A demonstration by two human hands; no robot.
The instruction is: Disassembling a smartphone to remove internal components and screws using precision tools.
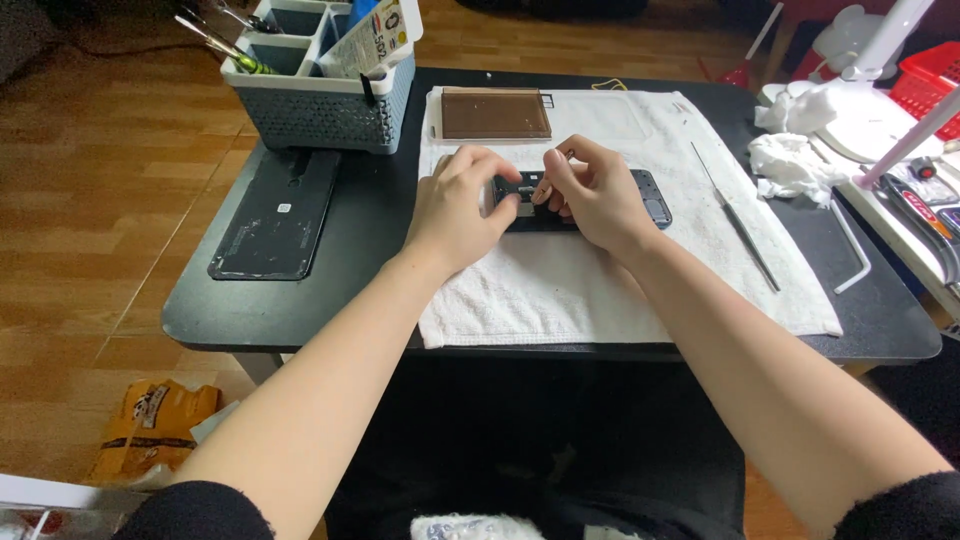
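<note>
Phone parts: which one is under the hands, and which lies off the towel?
The opened phone on the white towel is under both hands; the black panel lies left, on the bare table.

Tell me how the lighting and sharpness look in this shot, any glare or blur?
Head view: even, soft light; both hands and the opened phone on the white towel are sharp; the white lamp base at upper right looks slightly overexposed; mild wide-angle stretching shows on the forearms at the bottom edge.

Head cam, steep downward, near over table (pixel 300 310).
</note>
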